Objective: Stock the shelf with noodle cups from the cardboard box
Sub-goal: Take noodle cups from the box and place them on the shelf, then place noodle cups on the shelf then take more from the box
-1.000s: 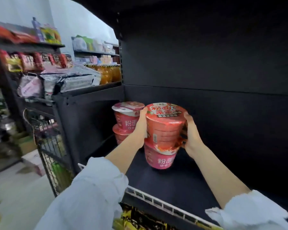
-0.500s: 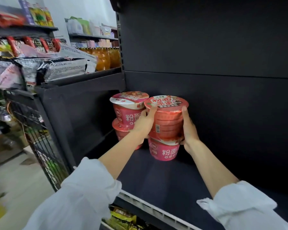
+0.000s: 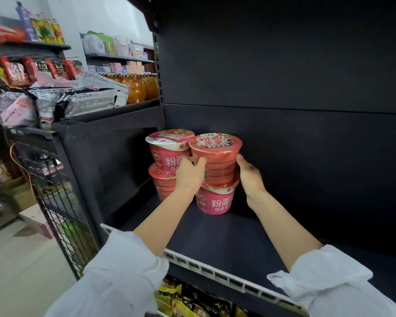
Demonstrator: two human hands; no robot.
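Dark shelf (image 3: 226, 243), stacked noodle cups (image 3: 215, 156), both hands gripping

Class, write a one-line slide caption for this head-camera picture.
Both hands, left and right, hold the top noodle cup stacked on the shelf.

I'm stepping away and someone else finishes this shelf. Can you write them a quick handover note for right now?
Left hand and right hand both grip the sides of the top right cup.
That cup sits on the bottom right cup, deep on the dark shelf.
Beside it on the left stands a finished stack: top left cup on bottom left cup.
Done: four cups placed, in two stacks of two.
Left: let go, then fill the bare shelf space. The cardboard box is out of view.
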